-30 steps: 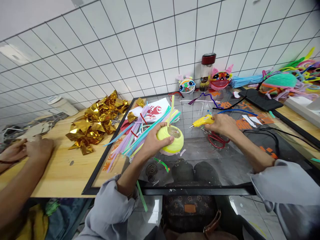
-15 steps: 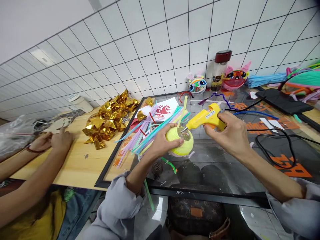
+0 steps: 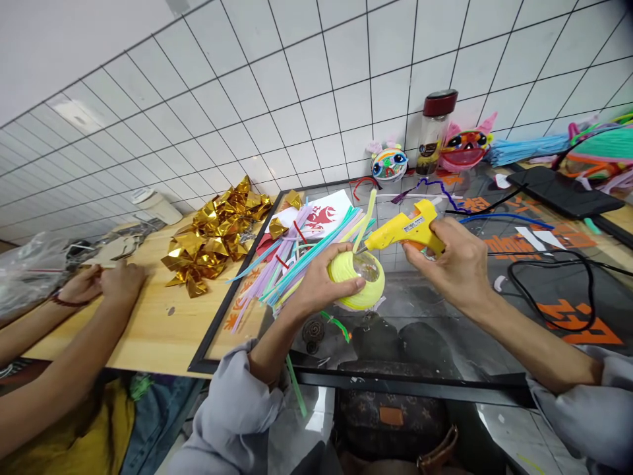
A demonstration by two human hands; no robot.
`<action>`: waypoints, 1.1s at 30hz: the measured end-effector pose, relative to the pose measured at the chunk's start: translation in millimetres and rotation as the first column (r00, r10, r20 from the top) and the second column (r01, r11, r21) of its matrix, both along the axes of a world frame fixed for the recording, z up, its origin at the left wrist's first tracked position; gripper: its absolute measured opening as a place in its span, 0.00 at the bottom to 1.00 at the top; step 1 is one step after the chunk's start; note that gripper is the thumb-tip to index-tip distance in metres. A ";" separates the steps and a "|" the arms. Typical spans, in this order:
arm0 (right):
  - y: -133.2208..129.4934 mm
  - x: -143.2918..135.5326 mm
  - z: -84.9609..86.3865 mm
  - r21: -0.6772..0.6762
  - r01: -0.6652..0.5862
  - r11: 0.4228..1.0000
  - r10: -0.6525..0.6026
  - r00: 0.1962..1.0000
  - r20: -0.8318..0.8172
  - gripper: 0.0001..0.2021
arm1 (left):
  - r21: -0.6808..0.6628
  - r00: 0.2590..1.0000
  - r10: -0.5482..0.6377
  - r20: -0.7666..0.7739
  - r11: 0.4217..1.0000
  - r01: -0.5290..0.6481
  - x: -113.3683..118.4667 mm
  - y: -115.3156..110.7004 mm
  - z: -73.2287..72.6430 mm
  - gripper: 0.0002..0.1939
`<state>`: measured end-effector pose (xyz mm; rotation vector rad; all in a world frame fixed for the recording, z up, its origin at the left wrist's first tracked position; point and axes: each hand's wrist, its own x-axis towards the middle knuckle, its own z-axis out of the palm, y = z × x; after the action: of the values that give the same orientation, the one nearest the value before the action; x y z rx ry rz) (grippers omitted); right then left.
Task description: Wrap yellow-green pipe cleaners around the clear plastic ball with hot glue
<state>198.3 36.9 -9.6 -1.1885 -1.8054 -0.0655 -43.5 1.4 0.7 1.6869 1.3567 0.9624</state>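
My left hand (image 3: 319, 280) is closed round a clear ball wrapped in yellow pipe cleaner (image 3: 370, 298), thumb on its near side. A round patch on top stays bare and see-through. One loose end of the yellow pipe cleaner (image 3: 368, 212) sticks up from the wrapping. In my right hand (image 3: 457, 260) is a yellow hot glue gun (image 3: 413, 227), gripped by its handle. The gun's metal nozzle points down left, close to the wrapped edge at the base of the loose end; whether it touches cannot be made out.
Colourful pipe cleaners (image 3: 291, 274) lie behind my left hand. Gold foil pieces (image 3: 198, 254) are farther left, beside a co-worker's hands (image 3: 121, 284). At the back stand a bottle (image 3: 432, 138) and two decorated animal faces. A black cable (image 3: 548, 260) and phone (image 3: 564, 191) lie right.
The glue gun's nozzle has shifted slightly up and left along the ball's wrapped edge. The loose pipe cleaner end leans a little more to the right. Both hands keep their grips.
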 end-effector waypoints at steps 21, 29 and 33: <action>-1.4 1.1 9.6 -0.034 -0.026 0.999 0.026 1.000 0.014 0.17 | 0.086 0.998 -0.053 -0.041 0.995 0.056 -1.3 1.0 -0.1 0.34; -2.5 0.6 11.2 -0.047 -0.042 0.998 0.042 0.999 0.007 0.18 | 0.094 0.997 -0.070 -0.023 0.993 0.072 -0.6 0.8 0.4 0.34; -3.3 0.5 11.6 -0.040 -0.057 0.998 0.058 0.998 0.000 0.17 | 0.088 0.998 -0.065 -0.027 0.994 0.067 -0.6 0.3 1.1 0.34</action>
<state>198.9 33.6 2.0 -1.1637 -1.8483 0.0031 -44.1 1.7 1.8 1.8035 1.2820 0.9796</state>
